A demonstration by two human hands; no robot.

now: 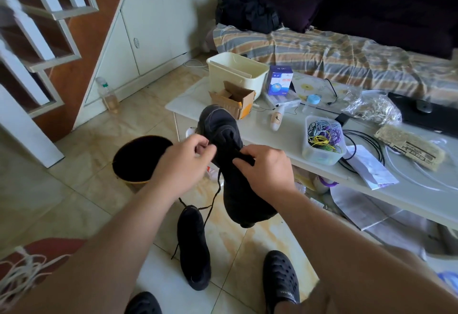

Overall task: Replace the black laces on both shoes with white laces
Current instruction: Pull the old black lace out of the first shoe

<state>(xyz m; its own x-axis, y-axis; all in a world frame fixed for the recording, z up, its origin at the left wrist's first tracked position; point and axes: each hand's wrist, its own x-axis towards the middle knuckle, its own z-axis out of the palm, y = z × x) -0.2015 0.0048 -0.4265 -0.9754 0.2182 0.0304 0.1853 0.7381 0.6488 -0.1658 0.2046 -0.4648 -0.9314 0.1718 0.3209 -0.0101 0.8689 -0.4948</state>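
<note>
We see a black shoe (224, 130), black lace (215, 194), white laces (22, 271), cream bin (238, 75), striped blanket (347, 51).

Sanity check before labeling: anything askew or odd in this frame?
Nothing damaged or spilled. Only loose ends: a black lace dangles from the held shoe across the second shoe on the floor, and the white laces lie in a tangled heap at lower left.

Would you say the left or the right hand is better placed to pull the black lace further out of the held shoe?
Left, probably: the left hand already pinches the black lace, whose loose end hangs below it, while the right hand grips the held shoe.
</note>
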